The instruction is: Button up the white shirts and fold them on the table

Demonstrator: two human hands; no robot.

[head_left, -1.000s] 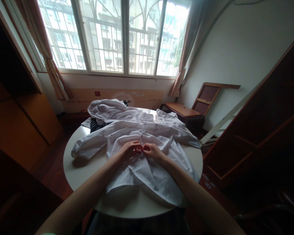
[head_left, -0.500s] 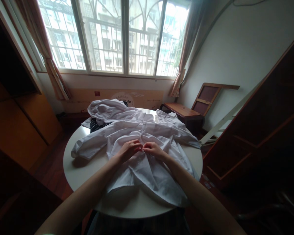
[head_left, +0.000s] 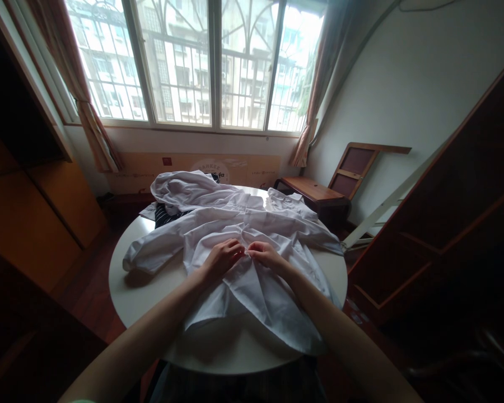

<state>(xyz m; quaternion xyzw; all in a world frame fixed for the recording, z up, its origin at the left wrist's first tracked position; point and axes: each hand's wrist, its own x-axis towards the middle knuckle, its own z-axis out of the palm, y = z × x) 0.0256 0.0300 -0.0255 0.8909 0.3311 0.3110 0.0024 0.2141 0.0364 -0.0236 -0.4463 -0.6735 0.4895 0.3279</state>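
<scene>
A white shirt (head_left: pixel 273 302) lies spread over the round table, its sleeves out to both sides and its hem towards me. At the middle of its front, my left hand (head_left: pixel 227 256) pinches the cloth with bent fingers. Right beside it my right hand (head_left: pixel 265 256) grips the facing edge between thumb and forefinger. The fingertips of both hands nearly meet, and the cloth is lifted into folds below them. Whether a button sits between the fingers is too small to tell.
The round white table (head_left: pixel 124 291) carries more crumpled white clothing (head_left: pixel 185 187) at its far left, with a black striped cloth (head_left: pixel 166 215) underneath. Another white garment (head_left: pixel 292 202) lies at the far right. Beyond stand a wooden bench (head_left: pixel 311 187) and a window.
My right hand has shifted slightly up and to the right, opening a small gap between the fingertips. My left hand stays nearly in place, and both still hold the shirt.
</scene>
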